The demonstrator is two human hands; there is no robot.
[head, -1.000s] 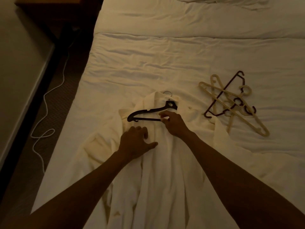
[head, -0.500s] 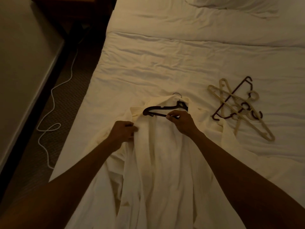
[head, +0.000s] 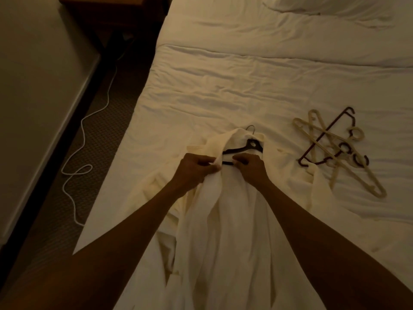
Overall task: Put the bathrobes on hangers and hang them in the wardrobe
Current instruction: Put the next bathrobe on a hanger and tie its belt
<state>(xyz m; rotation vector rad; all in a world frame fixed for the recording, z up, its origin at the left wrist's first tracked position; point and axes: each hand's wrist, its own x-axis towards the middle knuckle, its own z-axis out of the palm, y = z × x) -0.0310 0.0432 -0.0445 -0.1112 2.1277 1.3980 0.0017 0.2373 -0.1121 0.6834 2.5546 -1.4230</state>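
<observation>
Bathrobe goes onto its hanger: a person bends over a bed (head: 223, 86) where a white bathrobe (head: 225, 220) lies with a dark hanger (head: 244, 148) at its collar; a second ago the hanger's left arm lay bare on top of the cloth, the left hand flat beside it; now the left hand (head: 196, 170) grips the robe's edge, fingers (head: 211, 168) clenched on the fabric, and has drawn it over that arm, hiding its tip; the right hand (head: 251, 168) pinches the hanger's lower bar as before, steadying it; the metal hook (head: 251, 128) pokes out past the collar. The shoulder looks close to seated, so lifting the robe seems the likely next step; no wardrobe is in view. Spare hangers (head: 335, 153) lie tangled well apart to the right; a white cord (head: 82, 142) trails on the floor (head: 107, 130).
</observation>
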